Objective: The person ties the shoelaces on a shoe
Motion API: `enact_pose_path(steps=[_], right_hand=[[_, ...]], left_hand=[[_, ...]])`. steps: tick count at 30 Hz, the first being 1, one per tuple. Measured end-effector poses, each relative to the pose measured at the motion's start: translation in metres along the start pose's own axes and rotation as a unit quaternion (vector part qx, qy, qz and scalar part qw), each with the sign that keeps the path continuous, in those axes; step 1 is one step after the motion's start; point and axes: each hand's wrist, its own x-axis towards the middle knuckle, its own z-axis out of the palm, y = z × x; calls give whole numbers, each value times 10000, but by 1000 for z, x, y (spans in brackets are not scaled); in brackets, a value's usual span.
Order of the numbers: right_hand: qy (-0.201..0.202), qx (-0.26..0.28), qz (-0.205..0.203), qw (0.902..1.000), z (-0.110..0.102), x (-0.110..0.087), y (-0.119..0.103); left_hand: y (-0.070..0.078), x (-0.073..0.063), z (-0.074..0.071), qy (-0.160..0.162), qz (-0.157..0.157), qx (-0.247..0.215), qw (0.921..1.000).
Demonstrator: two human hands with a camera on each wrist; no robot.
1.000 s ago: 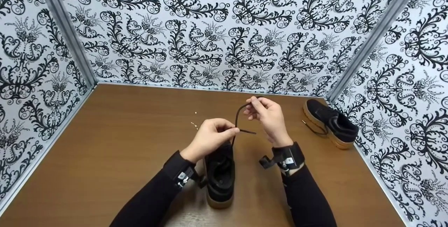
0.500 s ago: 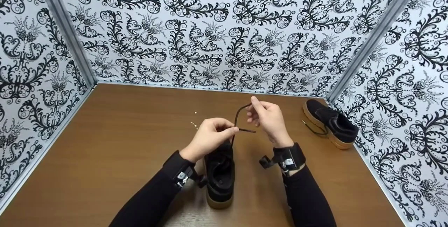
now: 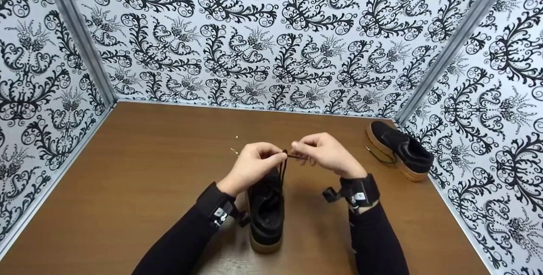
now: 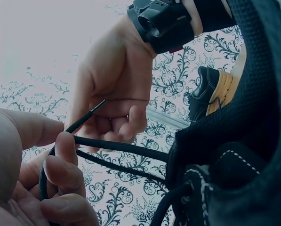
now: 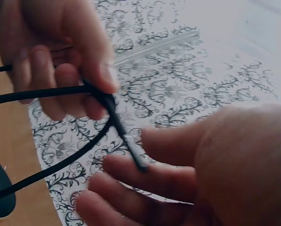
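Observation:
A black shoe with a tan sole (image 3: pixel 266 247) stands before me, its heel toward me. My left hand (image 3: pixel 254 166) pinches its black shoelace (image 5: pixel 36 94) between thumb and fingers above the toe end. From that pinch the lace runs in two strands down to the shoe (image 4: pixel 234 162), and a short free end (image 4: pixel 91 113) with a tip sticks out to the right. My right hand (image 3: pixel 328 154) is right at this free end, which overlaps the index finger in the right wrist view. There, the thumb (image 5: pixel 173 143) stands apart from the lace tip.
The other black shoe (image 3: pixel 401 150) lies at the right by the patterned wall, its lace end (image 3: pixel 373 152) loose on the brown table (image 3: pixel 161 173). Small pale crumbs (image 3: pixel 234 151) lie beyond my left hand. Patterned panels (image 3: pixel 254 46) enclose the back and sides.
My right hand has come down from the upper lace strand to the short free end. That strand now folds over at the left hand's pinch and hangs down. The left hand has stayed put.

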Motion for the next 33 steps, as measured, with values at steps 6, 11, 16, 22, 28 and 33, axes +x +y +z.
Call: enact_pose_path(steps=[6, 11, 16, 22, 28, 33], right_hand=[[-630, -192, -344, 9972, -8, -6, 0], [-769, -309, -446, 9956, -10, -7, 2], [-683, -333, -431, 9962, -9, -6, 2], [-465, -264, -412, 9977, -10, -7, 2], [-21, 96, -335, 9994, -13, -8, 2], [399, 314, -281, 9983, -17, -7, 3]], left_hand=[[-2, 0, -1, 8, -29, 35, 10000], [-2, 0, -2, 19, -18, 45, 10000], [-2, 0, -1, 34, 18, 55, 10000], [-4, 0, 0, 68, 22, 55, 10000], [-2, 0, -1, 41, 19, 29, 10000], [-3, 1, -2, 54, -21, 49, 10000]])
